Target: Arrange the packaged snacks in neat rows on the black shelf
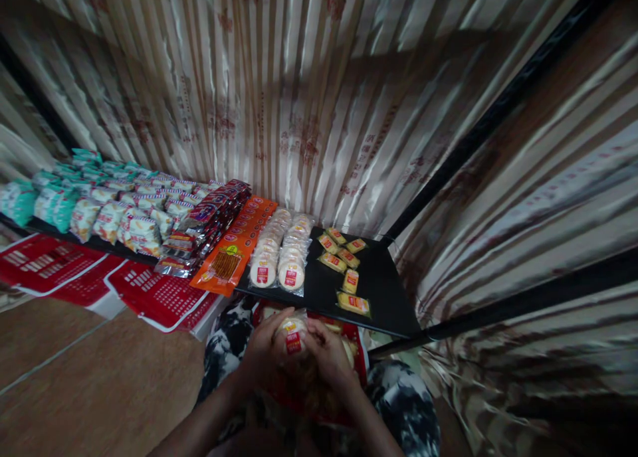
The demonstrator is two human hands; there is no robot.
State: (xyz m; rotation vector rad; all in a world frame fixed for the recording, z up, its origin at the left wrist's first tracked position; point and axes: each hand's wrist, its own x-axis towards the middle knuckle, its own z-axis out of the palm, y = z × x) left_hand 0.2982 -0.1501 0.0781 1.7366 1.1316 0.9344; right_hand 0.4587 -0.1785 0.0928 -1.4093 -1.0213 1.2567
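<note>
Both my hands meet low in the middle of the view, over a red box (356, 357) on my lap. My left hand (264, 351) and my right hand (331, 354) are closed around a round clear-wrapped cake packet (293, 334) with a red label. Just beyond them a black shelf (383, 291) carries two rows of the same round cake packets (279, 248) and several small yellow packets (343, 264) lying loose.
Further left on the shelf lie orange snack packs (239, 244), dark red packs (209, 221), white-and-red packs (129, 221) and teal packs (30, 201). Red baskets (154, 294) stand below on the wooden floor. Striped satin curtains (299, 98) close the back and right.
</note>
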